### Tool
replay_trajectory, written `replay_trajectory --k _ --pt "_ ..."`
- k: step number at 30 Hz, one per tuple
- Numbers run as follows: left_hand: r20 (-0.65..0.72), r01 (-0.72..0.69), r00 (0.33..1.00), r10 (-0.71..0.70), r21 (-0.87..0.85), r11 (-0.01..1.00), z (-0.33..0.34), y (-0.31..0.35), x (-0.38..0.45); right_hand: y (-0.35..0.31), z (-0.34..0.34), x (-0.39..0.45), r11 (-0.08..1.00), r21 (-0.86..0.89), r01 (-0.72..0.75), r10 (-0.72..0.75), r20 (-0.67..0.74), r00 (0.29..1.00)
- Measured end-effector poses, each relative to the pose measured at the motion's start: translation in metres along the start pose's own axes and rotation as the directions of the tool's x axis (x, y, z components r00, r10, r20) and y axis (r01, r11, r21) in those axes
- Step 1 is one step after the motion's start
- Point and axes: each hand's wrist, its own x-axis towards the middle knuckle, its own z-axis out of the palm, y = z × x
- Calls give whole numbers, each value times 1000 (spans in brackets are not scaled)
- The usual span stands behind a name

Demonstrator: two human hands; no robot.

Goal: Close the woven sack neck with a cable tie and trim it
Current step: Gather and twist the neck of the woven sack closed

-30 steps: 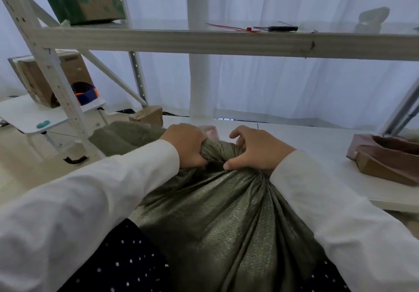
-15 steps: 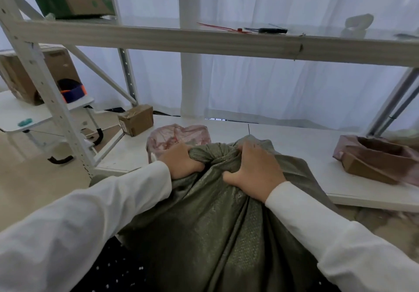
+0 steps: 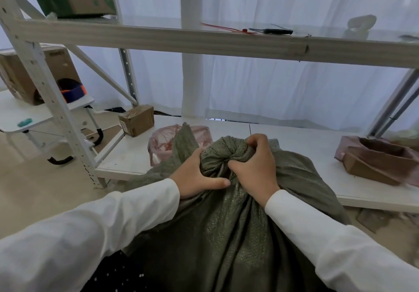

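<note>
The woven sack [image 3: 226,235] stands upright directly in front of the person, its body filling the lower centre of the head view and its top leaning against the front edge of the lower shelf [image 3: 306,146]. The sack neck [image 3: 226,153] is gathered into a bunched knob at the top, with its long axis running roughly up and away from the person; one loose flap of fabric stands up to the left of the bunch. The left hand [image 3: 197,176] is clenched around the left side of the neck, thumb lying across the fabric below the bunch. The right hand [image 3: 254,167] is clenched on the right side, its fingers [image 3: 256,140] curled over the top of the gather. Both hands touch the neck, and no tie is fitted yet. The red cable tie [image 3: 226,28] lies on the upper shelf [image 3: 158,40], above and beyond the hands, slightly right of centre, next to a dark tool [image 3: 272,31] that may be the cutter. The right hand appears nearer to it; fetching it probably requires the left hand to hold the gather alone.
</note>
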Motion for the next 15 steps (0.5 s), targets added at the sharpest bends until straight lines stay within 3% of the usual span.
replay_trajectory --k 6,9,11,15 --pt "-222 -70 973 59 -40 997 0 6 8 1 -9 5 997 54 -56 50 111 993" --pt "-286 -110 953 95 -35 993 -6 15 12 2 -19 5 989 112 -95 68 222 973" --pt "-300 -142 945 131 -17 990 -7 22 14 3 -24 5 996 63 -60 39 287 957" --pt "-312 -156 938 152 13 988 -5 28 18 3 -26 10 998 -41 45 -35 217 975"
